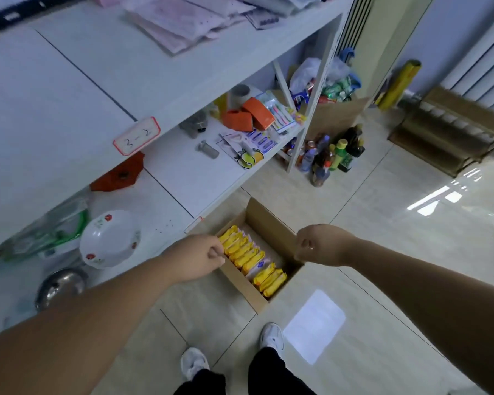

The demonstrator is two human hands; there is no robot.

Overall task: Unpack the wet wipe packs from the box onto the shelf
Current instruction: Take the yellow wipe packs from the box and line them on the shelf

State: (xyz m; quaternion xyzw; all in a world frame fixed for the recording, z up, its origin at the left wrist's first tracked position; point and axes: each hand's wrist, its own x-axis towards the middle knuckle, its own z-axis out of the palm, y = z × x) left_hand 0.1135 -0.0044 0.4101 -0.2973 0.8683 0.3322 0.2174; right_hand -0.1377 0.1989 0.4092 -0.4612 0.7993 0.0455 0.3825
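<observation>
Two loosely curled, empty hands, left hand (200, 256) and right hand (315, 245), hover over the box (271, 223) beside the shelf (188, 178).

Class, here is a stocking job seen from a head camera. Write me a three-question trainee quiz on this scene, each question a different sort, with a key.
1. True or false: the cardboard box stands on the floor.
2. What colour are most wet wipe packs?
3. The shelf label reads: A) 3-2 B) 1-4 C) 5-5

Key:
1. True
2. Yellow
3. A
</observation>
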